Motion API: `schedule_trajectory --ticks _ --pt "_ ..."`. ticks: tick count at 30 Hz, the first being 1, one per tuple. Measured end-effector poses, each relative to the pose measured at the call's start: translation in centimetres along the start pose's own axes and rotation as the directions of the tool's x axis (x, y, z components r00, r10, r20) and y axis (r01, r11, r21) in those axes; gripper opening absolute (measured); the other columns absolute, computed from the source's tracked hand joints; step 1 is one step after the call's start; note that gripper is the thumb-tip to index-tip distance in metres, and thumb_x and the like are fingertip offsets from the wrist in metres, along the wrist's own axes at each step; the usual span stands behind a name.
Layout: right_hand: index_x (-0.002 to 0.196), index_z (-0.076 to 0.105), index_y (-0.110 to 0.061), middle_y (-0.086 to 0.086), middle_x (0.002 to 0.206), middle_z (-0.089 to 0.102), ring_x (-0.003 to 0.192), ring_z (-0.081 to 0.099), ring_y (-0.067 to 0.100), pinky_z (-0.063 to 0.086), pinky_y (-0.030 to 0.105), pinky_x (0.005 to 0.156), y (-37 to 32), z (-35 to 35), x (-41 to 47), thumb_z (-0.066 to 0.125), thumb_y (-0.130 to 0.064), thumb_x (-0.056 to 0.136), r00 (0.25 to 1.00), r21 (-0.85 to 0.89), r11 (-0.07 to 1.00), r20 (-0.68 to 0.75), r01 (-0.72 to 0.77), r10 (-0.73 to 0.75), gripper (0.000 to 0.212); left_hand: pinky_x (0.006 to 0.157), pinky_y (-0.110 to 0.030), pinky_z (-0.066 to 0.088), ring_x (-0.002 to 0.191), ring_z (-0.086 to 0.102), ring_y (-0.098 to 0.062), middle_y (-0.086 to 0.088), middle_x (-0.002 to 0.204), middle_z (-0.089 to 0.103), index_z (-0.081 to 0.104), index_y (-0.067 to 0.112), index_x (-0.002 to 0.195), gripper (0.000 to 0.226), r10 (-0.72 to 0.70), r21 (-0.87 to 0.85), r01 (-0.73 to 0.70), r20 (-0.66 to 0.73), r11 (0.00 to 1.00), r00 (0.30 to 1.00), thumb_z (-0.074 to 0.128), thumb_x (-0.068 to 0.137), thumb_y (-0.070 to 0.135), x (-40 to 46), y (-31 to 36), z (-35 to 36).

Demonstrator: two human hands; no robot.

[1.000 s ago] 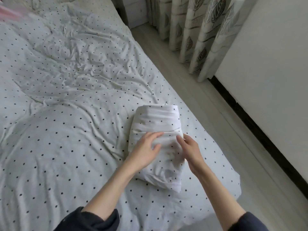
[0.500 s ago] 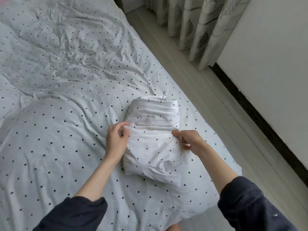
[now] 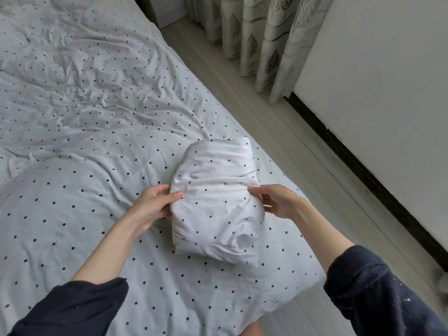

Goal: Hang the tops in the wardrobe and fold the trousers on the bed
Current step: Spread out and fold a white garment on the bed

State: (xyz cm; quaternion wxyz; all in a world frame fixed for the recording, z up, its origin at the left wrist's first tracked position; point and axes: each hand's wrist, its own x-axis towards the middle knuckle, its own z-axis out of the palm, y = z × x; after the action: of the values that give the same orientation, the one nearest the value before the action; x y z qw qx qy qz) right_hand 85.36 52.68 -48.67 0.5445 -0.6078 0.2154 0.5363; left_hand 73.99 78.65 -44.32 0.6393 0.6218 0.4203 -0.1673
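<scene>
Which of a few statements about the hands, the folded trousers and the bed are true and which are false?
1. The folded trousers lie on the bed. True.
2. Both hands hold the trousers at their sides. True: left hand, right hand.
3. The trousers are plain black. False: white with dark dots.
4. The trousers lie in the middle of the bed. False: near its edge by the floor.
5. Curtains hang beyond the bed. True.

leaf-patterned curtains (image 3: 261, 37), pale wood floor (image 3: 278, 132), white wall (image 3: 388, 93), dark skirting board (image 3: 363, 170)
</scene>
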Motion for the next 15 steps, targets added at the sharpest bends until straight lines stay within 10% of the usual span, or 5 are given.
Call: schedule_trajectory --ticks 8,15 --pt "0.089 0.07 -0.012 0.0 0.089 0.068 0.076 0.062 0.013 0.05 0.024 0.07 1.3 -2.6 -12.8 0.071 -0.019 0.081 0.953 0.049 0.962 -0.159 0.27 -0.259 0.01 0.066 -0.028 0.055 0.076 0.067 -0.015 -0.003 0.092 0.071 0.061 0.012 0.104 0.02 0.139 0.041 -0.154 0.244 0.987 0.96 0.065 0.085 0.01 -4.6 3.9 2.3" --pt "0.083 0.074 -0.018 -0.001 0.09 0.071 0.08 0.064 0.012 0.051 0.022 0.068 9.9 -3.0 -26.7 0.07 -0.02 0.08 0.823 0.162 0.881 -0.462 0.444 -0.329 0.005 0.06 -0.025 0.055 0.081 0.066 -0.015 -0.004 0.096 0.07 0.061 0.013 0.105 0.019 0.155 0.148 -0.306 0.613 0.941 0.775 0.064 0.085 0.011 -10.5 5.8 8.2"
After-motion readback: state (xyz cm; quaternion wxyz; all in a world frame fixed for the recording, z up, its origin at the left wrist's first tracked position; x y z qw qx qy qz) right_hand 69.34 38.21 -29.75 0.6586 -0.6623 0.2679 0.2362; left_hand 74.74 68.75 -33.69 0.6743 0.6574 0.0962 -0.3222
